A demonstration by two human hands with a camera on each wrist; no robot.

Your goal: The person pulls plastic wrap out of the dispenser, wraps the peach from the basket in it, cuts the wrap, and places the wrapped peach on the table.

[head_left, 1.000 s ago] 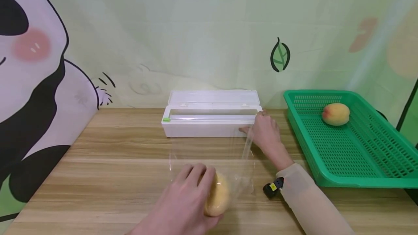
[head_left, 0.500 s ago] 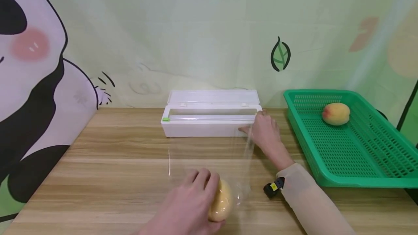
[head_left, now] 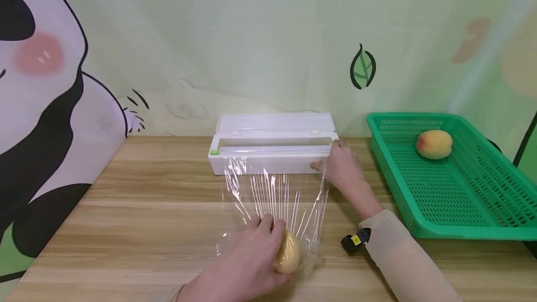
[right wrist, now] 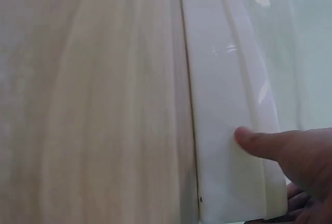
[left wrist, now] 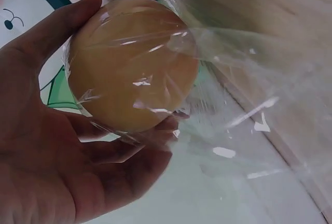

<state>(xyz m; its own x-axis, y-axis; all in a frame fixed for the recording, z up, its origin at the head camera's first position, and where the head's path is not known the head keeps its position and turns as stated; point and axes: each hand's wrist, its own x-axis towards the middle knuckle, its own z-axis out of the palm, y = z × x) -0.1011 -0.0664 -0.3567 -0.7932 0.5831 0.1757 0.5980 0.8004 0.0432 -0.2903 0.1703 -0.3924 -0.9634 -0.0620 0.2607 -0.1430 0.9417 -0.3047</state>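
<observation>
A yellow peach point(head_left: 288, 253) wrapped in clear film is gripped by my left hand point(head_left: 247, 262); the left wrist view shows thumb and fingers curled round it. From the peach, cling film point(head_left: 272, 195) stretches in creases back to a white cling film box point(head_left: 268, 164), whose lid point(head_left: 274, 123) is raised. A green slider point(head_left: 215, 152) sits at the box's left front edge. My right hand point(head_left: 346, 167) holds the box's right end, its thumb point(right wrist: 254, 142) on the front face and the other fingers at the end, partly hidden.
To the right stands a green plastic basket point(head_left: 419, 220) with another peach point(head_left: 434, 144) in it. The wooden table point(head_left: 159, 227) meets a printed cloth backdrop point(head_left: 272, 59) right behind the box. A black wrist camera point(head_left: 355, 240) is strapped at my right cuff.
The film between peach and box has gone from smooth and slack to taut with bright creases. My left hand has shifted slightly right with the peach. My right hand stays on the box.
</observation>
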